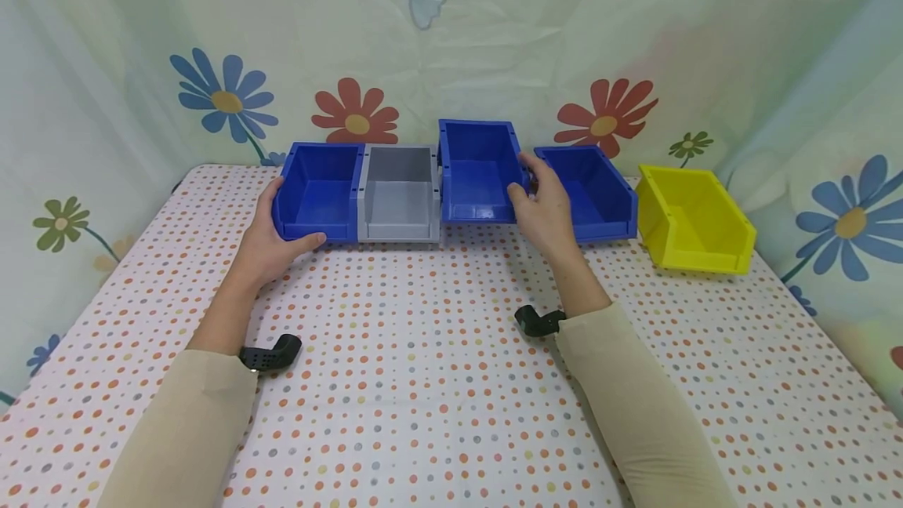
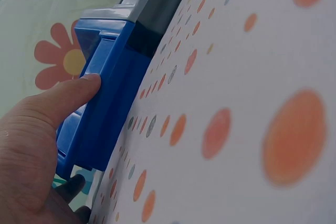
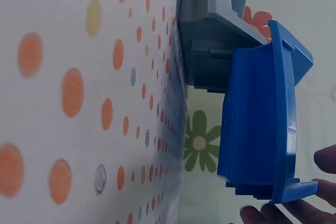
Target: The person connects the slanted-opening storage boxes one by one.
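Right grip (image 1: 546,206) is pinching the right side of a blue bin (image 1: 480,159), thumb lying nearer the front and fingers farther back. That bin is hanging clear of the worktop (image 1: 395,375), just left of the grip, its inside facing up and toward the wearer. It's looking like hard, smooth plastic, so I'm guessing light, stiff, not really fragile, maybe a bit slick on the flat faces. Since one side is doing all the carrying, I'd be watching for the free left side sagging; that side wall near the rim is seeming a decent hold, and both side walls would be better.

Left of the held bin, a gray bin (image 1: 398,232) is sitting low; can't tell if the two are touching. Past it, the left grip (image 1: 271,237) is holding the end blue bin (image 1: 317,232), thumb pressing its front and fingers lying along its outer side.

Just right of the right grip, another blue bin (image 1: 600,230) is resting, with a yellow bin (image 1: 712,261) sitting farther out.
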`<state>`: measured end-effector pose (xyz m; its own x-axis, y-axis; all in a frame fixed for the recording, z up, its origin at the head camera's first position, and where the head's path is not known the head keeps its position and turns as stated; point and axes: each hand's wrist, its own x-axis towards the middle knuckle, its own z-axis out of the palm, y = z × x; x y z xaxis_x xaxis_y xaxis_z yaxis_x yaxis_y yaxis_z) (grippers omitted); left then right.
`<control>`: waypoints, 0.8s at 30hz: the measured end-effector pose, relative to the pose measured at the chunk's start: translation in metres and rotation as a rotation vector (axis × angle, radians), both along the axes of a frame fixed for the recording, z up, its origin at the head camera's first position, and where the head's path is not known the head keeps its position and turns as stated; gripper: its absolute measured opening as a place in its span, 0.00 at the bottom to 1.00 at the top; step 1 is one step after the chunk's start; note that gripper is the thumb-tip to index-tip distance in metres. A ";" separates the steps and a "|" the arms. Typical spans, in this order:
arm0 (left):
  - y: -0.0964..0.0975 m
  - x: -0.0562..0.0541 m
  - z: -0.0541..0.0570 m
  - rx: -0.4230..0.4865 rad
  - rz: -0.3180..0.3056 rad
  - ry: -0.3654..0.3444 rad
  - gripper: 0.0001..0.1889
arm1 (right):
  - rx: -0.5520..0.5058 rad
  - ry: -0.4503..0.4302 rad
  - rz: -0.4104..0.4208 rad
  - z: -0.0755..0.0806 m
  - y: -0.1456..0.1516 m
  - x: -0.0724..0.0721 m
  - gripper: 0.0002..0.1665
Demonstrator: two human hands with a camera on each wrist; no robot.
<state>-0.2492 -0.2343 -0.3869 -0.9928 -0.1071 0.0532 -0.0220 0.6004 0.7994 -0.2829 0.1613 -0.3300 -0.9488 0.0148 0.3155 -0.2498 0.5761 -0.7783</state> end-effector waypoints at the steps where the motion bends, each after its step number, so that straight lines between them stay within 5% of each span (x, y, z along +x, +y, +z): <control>1: 0.000 0.000 0.000 0.000 -0.001 0.001 0.62 | 0.026 0.034 -0.005 0.000 0.000 0.000 0.33; 7: -0.001 0.000 0.000 -0.005 0.006 -0.001 0.62 | 0.251 0.320 0.002 -0.002 -0.008 0.002 0.32; 14: -0.001 0.000 0.000 -0.002 0.008 -0.003 0.62 | 0.334 0.476 0.098 -0.001 -0.021 0.006 0.33; 18: -0.001 -0.001 0.000 0.001 0.008 0.001 0.62 | 0.371 0.469 0.149 0.000 -0.026 0.007 0.34; 24: -0.001 -0.001 -0.001 0.010 0.006 -0.005 0.62 | 0.404 0.325 0.243 0.002 -0.034 0.006 0.37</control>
